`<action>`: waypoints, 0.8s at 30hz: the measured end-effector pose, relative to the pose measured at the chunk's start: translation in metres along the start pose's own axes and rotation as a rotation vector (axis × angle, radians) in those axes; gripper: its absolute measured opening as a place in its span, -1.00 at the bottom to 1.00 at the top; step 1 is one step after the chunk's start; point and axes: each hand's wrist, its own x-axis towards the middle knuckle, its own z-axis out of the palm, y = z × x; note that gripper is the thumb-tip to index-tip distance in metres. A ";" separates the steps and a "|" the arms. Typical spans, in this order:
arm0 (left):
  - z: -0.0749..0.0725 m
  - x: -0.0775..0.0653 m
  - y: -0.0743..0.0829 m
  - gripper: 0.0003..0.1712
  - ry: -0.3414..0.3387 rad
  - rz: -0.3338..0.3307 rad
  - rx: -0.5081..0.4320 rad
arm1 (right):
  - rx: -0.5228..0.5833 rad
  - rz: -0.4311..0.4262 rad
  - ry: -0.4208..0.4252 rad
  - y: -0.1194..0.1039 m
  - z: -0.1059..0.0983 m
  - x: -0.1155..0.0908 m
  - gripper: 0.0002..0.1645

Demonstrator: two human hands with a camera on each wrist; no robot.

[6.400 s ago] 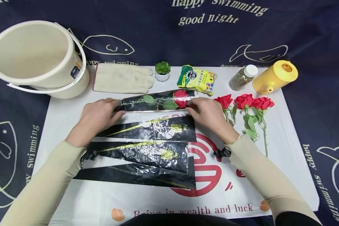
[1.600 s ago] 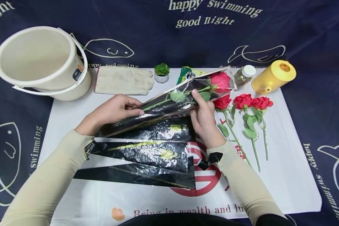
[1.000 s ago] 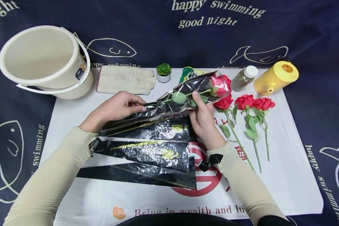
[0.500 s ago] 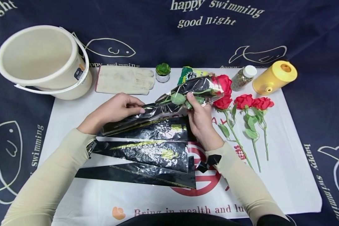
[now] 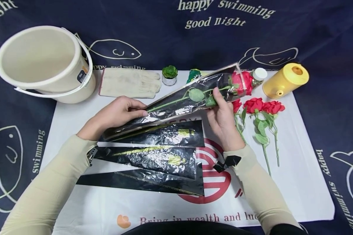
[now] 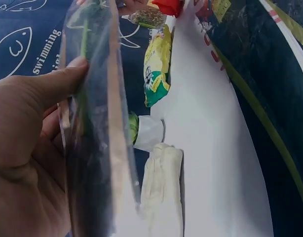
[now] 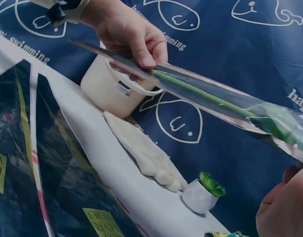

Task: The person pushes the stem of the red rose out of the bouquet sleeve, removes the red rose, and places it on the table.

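A black flower sleeve with a clear front (image 5: 170, 109) slants up to the right over the table, with an artificial red rose (image 5: 243, 83) inside it. The bloom sits at the sleeve's wide end, partly past its edge, and the leafy green stem runs down toward the narrow end. My left hand (image 5: 114, 116) pinches the sleeve across the lower stem, thumb in front. Higher up, my right hand (image 5: 225, 122) grips it just below the bloom, thumb on the clear front. In the left wrist view the thumb (image 6: 75, 71) presses the film over the stem.
Several black sleeves (image 5: 156, 160) lie below. Loose roses (image 5: 263, 138) are at right, one partly hidden. Along the back stand a bucket (image 5: 38, 58), gloves (image 5: 126, 82), a potted succulent (image 5: 169, 74), a partly covered green packet (image 5: 193, 75), a jar (image 5: 259, 74) and a yellow container (image 5: 285, 80).
The sleeve with the rose, earlier flat near the table, is now raised and tilted. Since half a second ago my right hand moved right, and the sleeve went from creased to straight.
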 end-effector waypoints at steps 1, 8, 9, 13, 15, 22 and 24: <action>0.000 -0.001 -0.001 -0.73 0.002 -0.001 0.001 | 0.003 0.007 -0.004 -0.002 -0.001 0.001 -0.39; 0.000 -0.005 -0.006 -0.77 0.010 -0.027 -0.017 | -0.010 0.029 0.025 -0.007 -0.004 0.001 -0.38; 0.000 -0.005 -0.007 -0.78 0.010 -0.027 -0.020 | -0.012 0.029 0.031 -0.006 -0.003 0.001 -0.38; 0.001 -0.006 -0.008 -0.79 0.009 -0.010 -0.031 | -0.044 0.010 0.052 0.004 0.002 -0.003 -0.42; 0.001 -0.006 -0.007 -0.80 0.007 -0.002 -0.029 | -0.053 0.009 0.042 0.011 0.005 -0.006 -0.44; 0.004 -0.004 -0.006 -0.77 -0.009 0.012 -0.034 | -0.074 -0.013 0.007 0.025 0.009 -0.010 -0.43; 0.002 -0.005 -0.006 -0.76 -0.012 0.013 -0.044 | -0.076 -0.017 0.017 0.022 0.009 -0.009 -0.41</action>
